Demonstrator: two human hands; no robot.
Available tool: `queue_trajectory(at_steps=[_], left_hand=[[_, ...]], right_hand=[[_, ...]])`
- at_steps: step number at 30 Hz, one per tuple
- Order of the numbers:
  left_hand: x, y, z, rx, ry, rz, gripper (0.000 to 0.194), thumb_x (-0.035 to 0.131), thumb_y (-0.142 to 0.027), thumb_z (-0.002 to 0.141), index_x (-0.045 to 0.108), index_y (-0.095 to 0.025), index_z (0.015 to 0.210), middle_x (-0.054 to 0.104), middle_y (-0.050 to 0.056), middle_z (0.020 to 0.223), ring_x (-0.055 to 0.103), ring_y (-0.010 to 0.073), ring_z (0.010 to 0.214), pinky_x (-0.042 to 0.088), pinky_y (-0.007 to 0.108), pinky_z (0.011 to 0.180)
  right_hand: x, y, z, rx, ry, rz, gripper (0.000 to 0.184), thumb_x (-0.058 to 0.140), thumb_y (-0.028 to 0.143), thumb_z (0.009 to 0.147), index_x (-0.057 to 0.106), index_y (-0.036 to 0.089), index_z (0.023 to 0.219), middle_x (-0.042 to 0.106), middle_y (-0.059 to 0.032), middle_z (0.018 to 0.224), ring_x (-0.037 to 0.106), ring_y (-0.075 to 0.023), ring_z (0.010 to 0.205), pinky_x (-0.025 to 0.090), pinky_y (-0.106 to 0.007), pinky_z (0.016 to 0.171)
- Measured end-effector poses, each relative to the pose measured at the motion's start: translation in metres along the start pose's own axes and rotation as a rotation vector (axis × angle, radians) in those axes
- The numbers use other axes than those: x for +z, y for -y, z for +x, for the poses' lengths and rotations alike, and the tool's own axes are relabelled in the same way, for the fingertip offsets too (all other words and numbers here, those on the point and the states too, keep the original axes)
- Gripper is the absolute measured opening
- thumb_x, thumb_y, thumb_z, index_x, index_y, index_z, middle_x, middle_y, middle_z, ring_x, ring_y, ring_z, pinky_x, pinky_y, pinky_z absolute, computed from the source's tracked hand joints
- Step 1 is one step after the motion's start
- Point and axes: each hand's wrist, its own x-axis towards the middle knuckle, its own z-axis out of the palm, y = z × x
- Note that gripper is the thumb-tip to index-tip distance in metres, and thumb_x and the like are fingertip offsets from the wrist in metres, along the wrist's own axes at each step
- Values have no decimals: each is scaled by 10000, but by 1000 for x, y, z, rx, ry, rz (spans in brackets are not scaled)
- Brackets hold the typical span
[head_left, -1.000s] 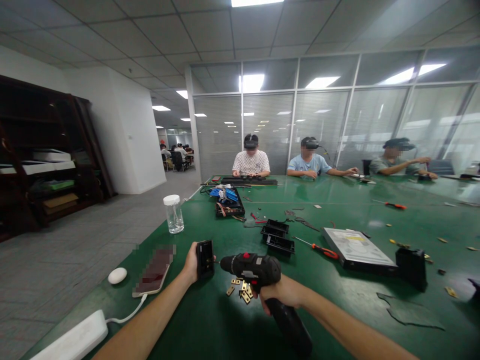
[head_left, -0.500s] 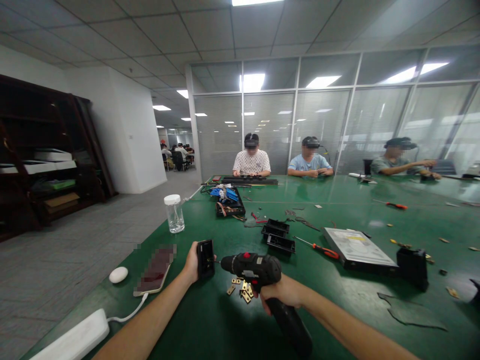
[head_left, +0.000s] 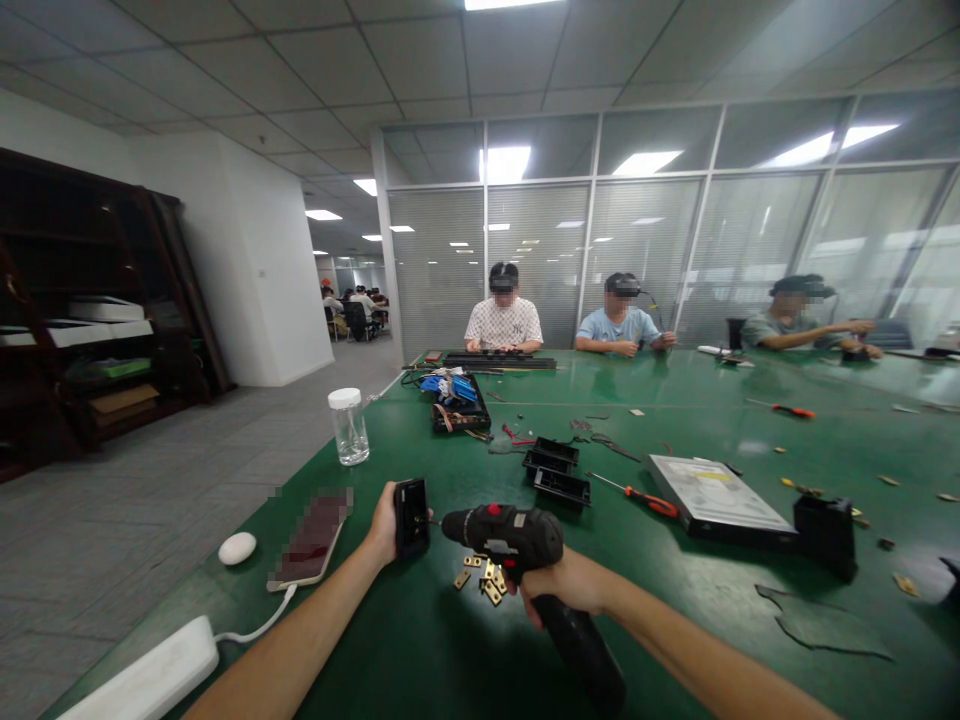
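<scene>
My left hand (head_left: 384,525) holds a small black rectangular part (head_left: 411,516) upright on the green table (head_left: 420,640). My right hand (head_left: 564,587) grips the handle of a black cordless drill (head_left: 517,538) with a red switch on top. The drill's nose points left at the black part, almost touching it. Several small brass pieces (head_left: 484,580) lie on the table just under the drill.
A phone (head_left: 311,540), a white oval object (head_left: 237,548) and a white power strip (head_left: 142,682) lie at left. A clear jar (head_left: 349,427), black trays (head_left: 559,475), an orange screwdriver (head_left: 637,494) and a disc drive (head_left: 712,500) lie beyond. Three people sit at the far side.
My hands, the drill and the black part stay almost still. A person at the far side has drawn an outstretched arm back in.
</scene>
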Motion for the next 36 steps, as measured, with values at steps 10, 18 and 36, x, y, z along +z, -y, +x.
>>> queue_trajectory(at_steps=[10,18,36], left_hand=[[-1,0,1,-15,13,0,414,326,-490,616,518,-125,649,567,78,553,528,183,498,399,297,483],[2,-1,-2,-20,-15,4,416,317,-480,624,519,-117,637,562,79,539,527,179,478,398,288,466],[5,-2,-4,-21,-14,-3,400,327,-479,617,512,-125,627,565,79,546,527,180,482,396,288,465]], right_hand=[[-1,-2,1,-47,23,7,190,398,156,578,475,132,750,481,26,491,450,-78,408,349,-194,427],[1,4,-1,-18,7,8,190,398,144,563,472,126,737,482,22,494,445,-75,417,356,-197,437],[-1,-1,0,-10,-2,-3,202,397,151,569,480,130,753,487,19,495,454,-80,426,353,-195,440]])
